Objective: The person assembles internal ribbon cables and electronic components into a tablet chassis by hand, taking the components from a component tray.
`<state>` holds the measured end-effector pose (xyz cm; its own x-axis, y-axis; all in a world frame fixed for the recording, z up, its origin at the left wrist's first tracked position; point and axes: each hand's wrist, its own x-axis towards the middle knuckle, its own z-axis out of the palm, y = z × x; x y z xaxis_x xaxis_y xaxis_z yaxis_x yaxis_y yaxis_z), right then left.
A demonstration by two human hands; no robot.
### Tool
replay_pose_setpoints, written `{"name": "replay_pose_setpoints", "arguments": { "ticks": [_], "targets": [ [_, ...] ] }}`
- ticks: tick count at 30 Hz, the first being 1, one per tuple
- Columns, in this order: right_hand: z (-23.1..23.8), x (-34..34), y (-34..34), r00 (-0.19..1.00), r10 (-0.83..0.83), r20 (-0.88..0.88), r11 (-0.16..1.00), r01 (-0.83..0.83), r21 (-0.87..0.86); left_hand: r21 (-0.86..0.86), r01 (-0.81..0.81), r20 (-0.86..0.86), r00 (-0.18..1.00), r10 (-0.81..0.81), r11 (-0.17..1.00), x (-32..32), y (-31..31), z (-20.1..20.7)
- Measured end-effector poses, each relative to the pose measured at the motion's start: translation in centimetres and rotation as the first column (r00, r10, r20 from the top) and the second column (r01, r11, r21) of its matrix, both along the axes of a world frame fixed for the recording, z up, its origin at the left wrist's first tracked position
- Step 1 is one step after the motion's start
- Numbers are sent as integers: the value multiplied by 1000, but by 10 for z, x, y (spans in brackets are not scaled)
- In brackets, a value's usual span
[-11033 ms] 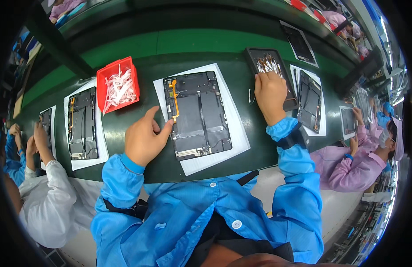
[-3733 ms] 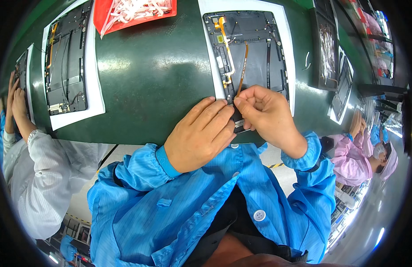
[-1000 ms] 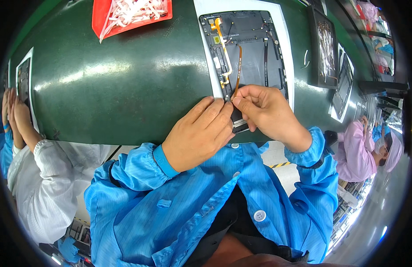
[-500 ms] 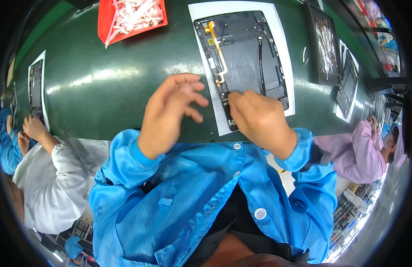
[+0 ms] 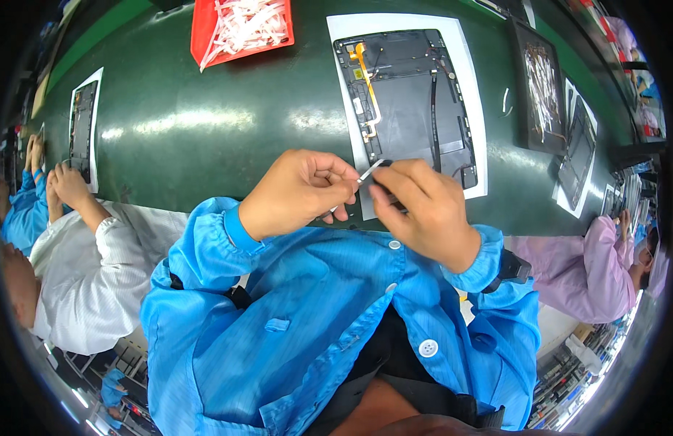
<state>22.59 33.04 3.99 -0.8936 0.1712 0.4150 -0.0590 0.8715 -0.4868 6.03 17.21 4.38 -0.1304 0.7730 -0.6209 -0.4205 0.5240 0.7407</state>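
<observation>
The left hand [image 5: 300, 192] has its thumb and index finger closed in a pinch on a thin white strip [image 5: 371, 171], the other fingers loosely curled; the strip slants up from that pinch toward the curled fingers of the right hand [image 5: 427, 207]; there thumb and index stand a little parted, and I cannot tell whether they touch the strip's far end.

Just beyond the fingertips lies an opened tablet-like shell [image 5: 405, 109] on a white sheet [image 5: 402, 22], its lower part hidden by the right hand; an orange flex cable [image 5: 370, 91] runs along its left side, farther from the fingers, and a dark cable [image 5: 434, 116] runs above the right knuckles.

Well beyond the left fingers is a red bin [image 5: 203, 29] of pale strips [image 5: 253, 25]; out to the right of the right fingers is a dark tray [image 5: 545, 142] of thin pieces.

The step in hand appears to be handling the strip between both hands, close to the shell; a next move seems to call for a light, steady pinch, with fingertips clear of the cables.
</observation>
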Motion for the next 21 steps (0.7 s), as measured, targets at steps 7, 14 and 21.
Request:
{"name": "replay_pose_setpoints", "arguments": {
  "ticks": [7, 14, 21],
  "targets": [
    [0, 0, -5, 998, -25, 54, 986, 34, -162, 71, -48, -166, 984, 59, 996, 18, 1, -10],
    [6, -17, 22, 959, -127, 253, 956, 186, -228, 365, 140, -692, 702, 168, 921, 18, -3, -21],
    [50, -109, 31, 962, -122, -245, 993, 118, -32, 443, 135, -677, 699, 232, 886, 25, 0, -30]
  ]
}}
